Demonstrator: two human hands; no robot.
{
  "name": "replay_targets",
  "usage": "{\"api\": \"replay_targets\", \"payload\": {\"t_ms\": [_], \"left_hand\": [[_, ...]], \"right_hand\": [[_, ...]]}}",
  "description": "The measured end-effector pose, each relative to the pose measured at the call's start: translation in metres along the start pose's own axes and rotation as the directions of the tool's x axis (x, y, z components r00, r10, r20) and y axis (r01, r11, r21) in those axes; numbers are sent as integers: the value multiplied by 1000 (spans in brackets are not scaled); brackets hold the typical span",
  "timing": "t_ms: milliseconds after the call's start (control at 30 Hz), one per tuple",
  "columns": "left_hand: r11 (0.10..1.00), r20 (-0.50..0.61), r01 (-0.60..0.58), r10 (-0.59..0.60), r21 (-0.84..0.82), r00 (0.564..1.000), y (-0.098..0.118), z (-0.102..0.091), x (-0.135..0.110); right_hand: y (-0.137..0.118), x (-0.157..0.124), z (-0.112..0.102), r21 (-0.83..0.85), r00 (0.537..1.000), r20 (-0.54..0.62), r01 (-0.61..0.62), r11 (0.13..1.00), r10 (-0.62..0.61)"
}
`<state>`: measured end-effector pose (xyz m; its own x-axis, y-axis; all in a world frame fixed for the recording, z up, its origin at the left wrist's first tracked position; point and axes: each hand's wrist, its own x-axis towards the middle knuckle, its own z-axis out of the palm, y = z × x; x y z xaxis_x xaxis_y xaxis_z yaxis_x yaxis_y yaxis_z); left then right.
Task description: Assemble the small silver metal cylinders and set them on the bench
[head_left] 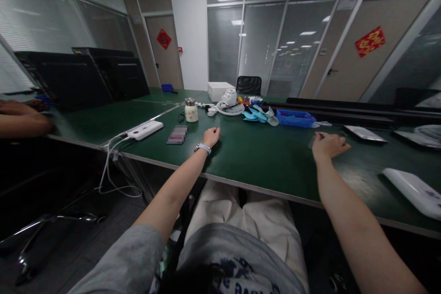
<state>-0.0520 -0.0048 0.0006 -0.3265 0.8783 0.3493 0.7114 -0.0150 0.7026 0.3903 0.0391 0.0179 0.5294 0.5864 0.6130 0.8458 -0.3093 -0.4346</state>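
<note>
In the head view, the left hand (pixel 211 136), loosely fisted, lies left of and nearer than the blue tray (pixel 296 119); the right hand (pixel 330 145) is just before the tray, its grip unreadable. The flask (pixel 191 112) stands left of the tray. The step looks like a pause; next calls for unfurled fingers.

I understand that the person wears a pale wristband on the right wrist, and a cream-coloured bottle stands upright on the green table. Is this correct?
Not quite: the head view shows the pale wristband on the left wrist, by the left hand. The cream-coloured bottle does stand upright on the green table.
</note>
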Motion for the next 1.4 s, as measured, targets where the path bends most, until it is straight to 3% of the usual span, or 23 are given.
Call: {"api": "replay_targets", "payload": {"t_ms": [233, 500, 667, 867, 933, 1033, 1133, 1233, 1300, 1400], "left_hand": [[999, 11, -8, 8, 46, 1000, 3, -2, -2], [995, 34, -31, 28, 95, 999, 7, -4, -5], [993, 46, -38, 33, 112, 998, 8, -4, -4], [992, 46, -34, 28, 119, 999, 11, -4, -6], [993, 41, -27, 23, 118, 999, 12, -4, -7], [996, 12, -13, 12, 86, 1000, 15, -2, -7], [998, -15, -55, 55, -2, 998, 19, 4, -7], [979, -18, -164, 163, -121, 986, 29, 12, -13], [950, -18, -243, 244, -195, 970, 38, 18, -20], [892, 23, -351, 373, -285, 928, 50, 22, -32]], "right_hand": [[6, 1, -2, 46, 997, -68, -38, 998, 41], [29, -4, -1, 247, 1000, 16, -28, 969, 25], [52, 0, 1, 324, 975, 175, -189, 927, 137], [54, 2, -2, 224, 942, 304, -219, 950, 145], [50, 2, -5, 225, 936, 246, -309, 924, 253], [38, 1, -14, 340, 935, -13, -330, 881, 355], [13, -9, -26, 492, 970, -154, -89, 866, 187], [-36, -39, -31, 668, 994, -12, 88, 739, -107], [-76, -70, -27, 786, 922, 167, 89, 611, -349], [-132, -119, -12, 893, 726, 334, -39, 449, -601]]}}
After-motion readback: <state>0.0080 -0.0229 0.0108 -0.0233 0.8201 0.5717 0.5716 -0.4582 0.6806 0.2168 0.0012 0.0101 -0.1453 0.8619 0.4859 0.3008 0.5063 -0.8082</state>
